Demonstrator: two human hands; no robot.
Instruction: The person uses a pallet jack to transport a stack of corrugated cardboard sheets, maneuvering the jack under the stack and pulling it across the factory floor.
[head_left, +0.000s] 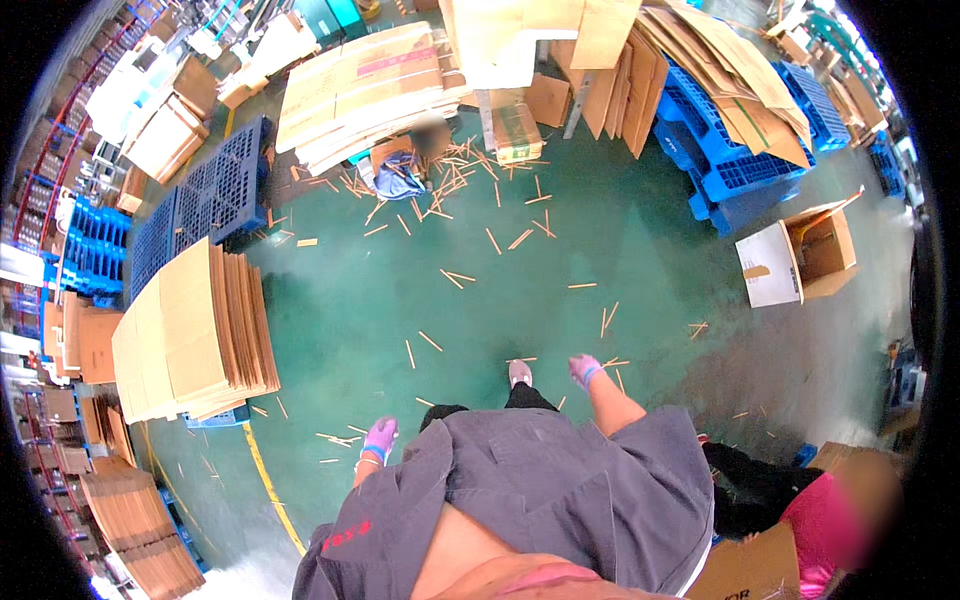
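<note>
Walking across the smooth green floor, the person swings both purple-gloved hands free and holding nothing, the left hand at lower centre-left and the right hand just right of centre, fingers loosely curled. Stepping well here likely means placing the grey shoe between the thin tan cardboard strips scattered mid-frame. Flat corrugated sheets lie stacked at left; an open box sits at right.
</note>
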